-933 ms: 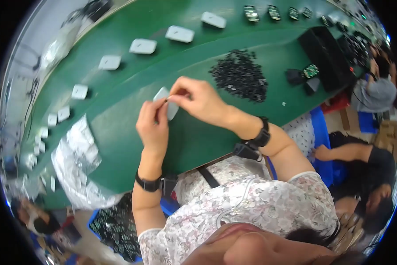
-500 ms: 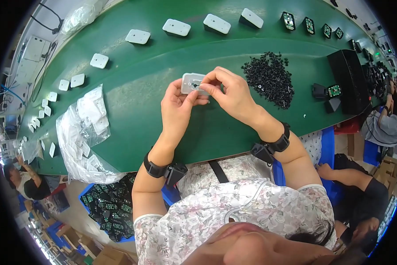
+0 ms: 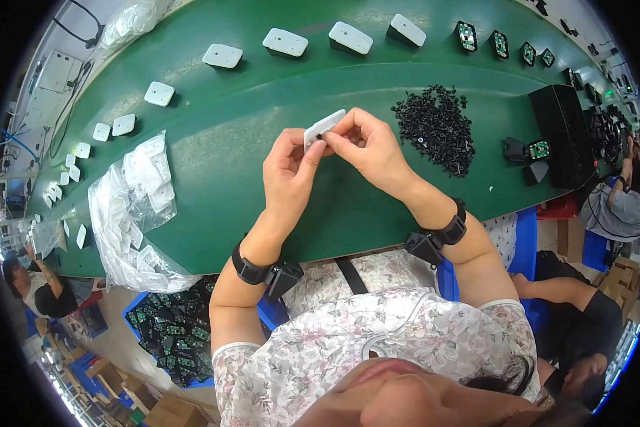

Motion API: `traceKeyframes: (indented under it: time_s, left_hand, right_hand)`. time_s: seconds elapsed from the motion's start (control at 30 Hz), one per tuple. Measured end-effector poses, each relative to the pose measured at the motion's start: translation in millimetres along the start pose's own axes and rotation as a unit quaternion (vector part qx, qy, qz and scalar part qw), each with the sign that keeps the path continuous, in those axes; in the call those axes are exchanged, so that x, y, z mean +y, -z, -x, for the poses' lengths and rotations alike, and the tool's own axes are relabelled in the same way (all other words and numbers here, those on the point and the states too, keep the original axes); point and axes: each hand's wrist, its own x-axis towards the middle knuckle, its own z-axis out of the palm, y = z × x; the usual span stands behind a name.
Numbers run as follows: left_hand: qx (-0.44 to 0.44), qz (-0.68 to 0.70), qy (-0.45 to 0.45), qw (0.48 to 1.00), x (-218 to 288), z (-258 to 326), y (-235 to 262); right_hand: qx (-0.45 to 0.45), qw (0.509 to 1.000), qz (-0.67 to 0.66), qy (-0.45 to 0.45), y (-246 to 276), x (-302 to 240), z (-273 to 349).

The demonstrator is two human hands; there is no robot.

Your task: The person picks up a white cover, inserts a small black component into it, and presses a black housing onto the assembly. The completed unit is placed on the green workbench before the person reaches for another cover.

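A small white plastic cover (image 3: 323,127) is held up over the green belt (image 3: 348,85) between both hands. My left hand (image 3: 289,171) pinches its lower left end. My right hand (image 3: 366,146) grips its right end, with the fingertips pressing a small black part against the cover's face. A heap of small black parts (image 3: 437,128) lies just right of my right hand. Both wrists wear black bands.
Several white covers (image 3: 286,42) lie in a row along the far side of the belt. A clear bag of white covers (image 3: 138,206) sits at left. Small circuit boards (image 3: 501,44) and a black box (image 3: 565,135) are at right. Other people sit at both ends.
The cover has tilted up on edge and both hands have shifted slightly right and nearer the black heap; the camera view has also moved over the belt.
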Motion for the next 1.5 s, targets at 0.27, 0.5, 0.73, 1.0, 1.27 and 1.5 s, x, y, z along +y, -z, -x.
traceKeyframes:
  time_s: [0.27, 0.5, 0.73, 1.0, 1.27, 1.5]
  left_hand:
    - [0.014, 0.035, 0.041, 0.998, 11.7, -0.9, 0.4]
    - [-0.006, 0.005, 0.065, 0.998, 6.4, 2.3, 1.4]
    - [-0.045, 0.043, 0.118, 0.991, 4.8, -7.4, -0.2]
    - [0.063, -0.148, 0.11, 0.981, -12.8, -26.5, 51.7]
    - [0.067, -0.497, -0.071, 0.862, -16.6, -25.8, 59.3]
    - [0.065, -0.617, -0.028, 0.783, 4.2, -4.0, 40.3]
  right_hand:
    - [0.123, 0.955, 0.223, 0.154, 3.4, -14.9, 5.1]
    - [0.004, 0.969, 0.204, 0.14, 14.8, -11.7, -1.1]
    - [0.038, 0.976, 0.188, 0.1, 27.5, 0.7, -9.2]
    - [0.133, 0.936, 0.287, 0.156, 86.5, -43.2, -35.2]
    - [0.29, 0.678, 0.666, -0.11, 242.8, -8.2, -126.4]
    - [0.22, 0.921, 0.313, 0.07, 177.4, -31.0, -110.1]
